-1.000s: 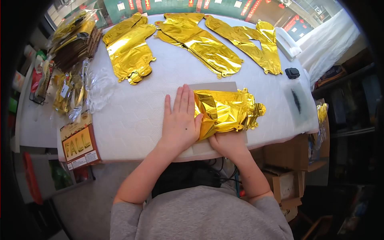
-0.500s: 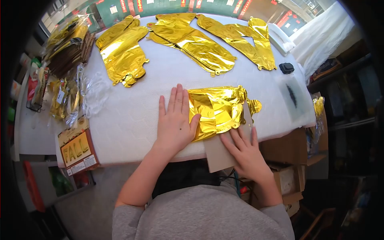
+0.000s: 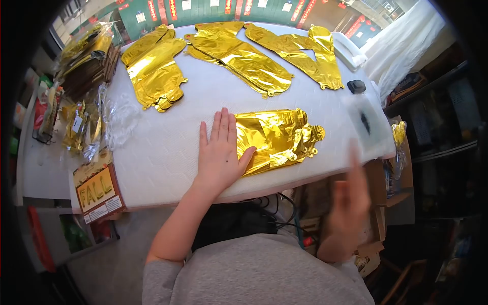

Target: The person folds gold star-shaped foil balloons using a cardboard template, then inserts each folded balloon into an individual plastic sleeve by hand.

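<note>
This looks like a small packing workroom — padded worktop [image 3: 162, 152], piled plastic packets [image 3: 89, 58], gold foil shapes [image 3: 155, 71], cardboard boxes [image 3: 378, 178].

Bright daylight enters at the top of the frame, palest around the curtain [image 3: 414, 48] at upper right. Glare streaks the gold foil [image 3: 262, 140]. The right hand [image 3: 351, 203] is motion-blurred. Lens distortion bows the table [image 3: 162, 173]; corners blacken, and the shelving [image 3: 432, 94] at right seems too dim to read.

Left hand [image 3: 220, 155] flat, thumb [image 3: 247, 157] spread, right hand [image 3: 352, 203] well apart — blurred, perhaps half-curled
</note>
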The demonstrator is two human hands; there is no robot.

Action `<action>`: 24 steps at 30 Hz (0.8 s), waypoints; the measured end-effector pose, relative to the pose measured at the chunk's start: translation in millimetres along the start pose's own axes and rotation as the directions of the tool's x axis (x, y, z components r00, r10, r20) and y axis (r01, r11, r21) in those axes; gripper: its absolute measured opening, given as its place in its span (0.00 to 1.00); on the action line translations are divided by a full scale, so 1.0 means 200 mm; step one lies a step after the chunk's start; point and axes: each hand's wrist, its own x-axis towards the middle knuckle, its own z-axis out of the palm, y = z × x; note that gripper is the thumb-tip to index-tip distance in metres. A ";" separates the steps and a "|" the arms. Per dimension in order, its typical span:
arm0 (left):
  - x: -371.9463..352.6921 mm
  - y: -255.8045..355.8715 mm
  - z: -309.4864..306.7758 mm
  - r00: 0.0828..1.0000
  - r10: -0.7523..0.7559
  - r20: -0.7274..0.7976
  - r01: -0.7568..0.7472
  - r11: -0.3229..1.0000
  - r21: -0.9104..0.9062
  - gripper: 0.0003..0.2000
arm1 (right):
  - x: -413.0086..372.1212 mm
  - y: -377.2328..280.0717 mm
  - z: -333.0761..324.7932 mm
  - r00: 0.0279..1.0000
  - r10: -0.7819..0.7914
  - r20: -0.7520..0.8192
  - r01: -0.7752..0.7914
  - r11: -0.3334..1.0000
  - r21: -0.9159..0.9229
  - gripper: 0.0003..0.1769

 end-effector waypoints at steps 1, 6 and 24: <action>0.00 0.00 0.00 1.000 0.008 -0.014 -0.008 1.000 -0.001 0.46 | 0.06 -0.08 0.10 0.981 -0.181 0.074 0.180 0.984 0.014 0.33; -0.01 -0.05 0.12 0.996 0.091 -0.012 -0.087 0.981 0.171 0.44 | -0.06 -0.11 0.64 0.881 -0.335 0.335 0.344 0.938 0.032 0.40; 0.03 -0.16 -0.07 0.999 -0.031 -0.009 0.023 0.892 -0.452 0.34 | -0.03 0.17 0.64 0.932 -0.182 0.315 0.170 0.983 0.064 0.45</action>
